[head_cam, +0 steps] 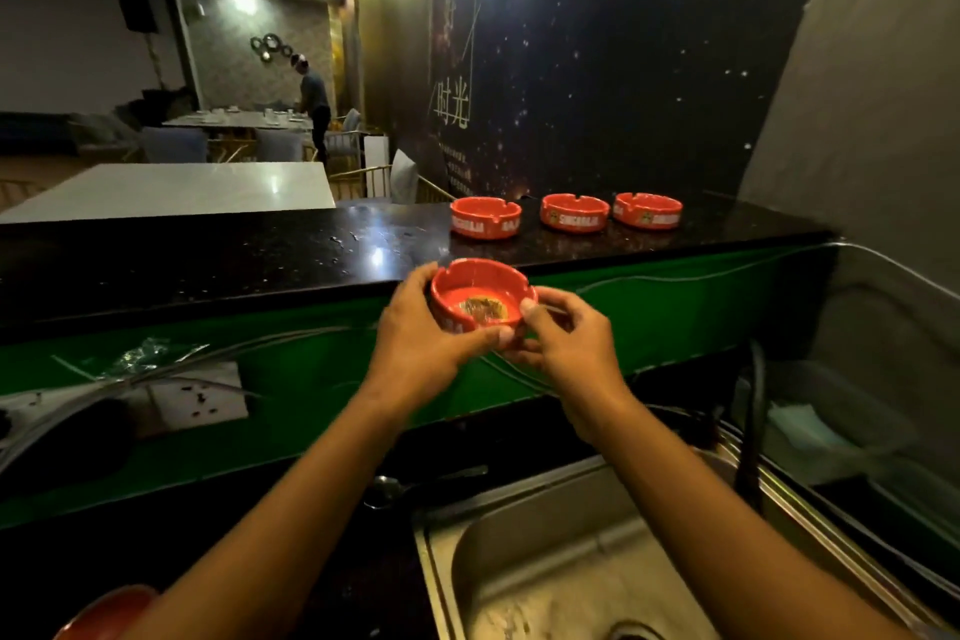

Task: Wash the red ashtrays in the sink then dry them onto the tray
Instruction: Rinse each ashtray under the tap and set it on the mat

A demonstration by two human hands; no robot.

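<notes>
Four red ashtrays show here: three sit in a row on the black counter top (260, 250), namely the near-left ashtray (485, 217), the middle ashtray (574, 212) and the far-right ashtray (648, 210), all well beyond the fingertips. The fourth, the held ashtray (480, 296), is up in the air between both hands, at the counter's front edge and well above the steel sink (545, 561).

Fingers of the left hand (415, 333) curl round its left wall, thumb along the near lower edge; the right hand (563, 343) pinches the right rim with thumb and fingertip. Both hands grip it.

This looks like the fetching step, with washing not yet begun: no water is seen running. The next move calls for bringing the dish down and toward the body into the sink basin, near the dark tap (753, 431), which stands right of the right wrist.

Round and squat, the ashtray has no real long axis; its opening tilts up and toward the camera, showing a brownish patch, possibly a printed emblem, on the floor. A tray cannot be identified with certainty.
</notes>
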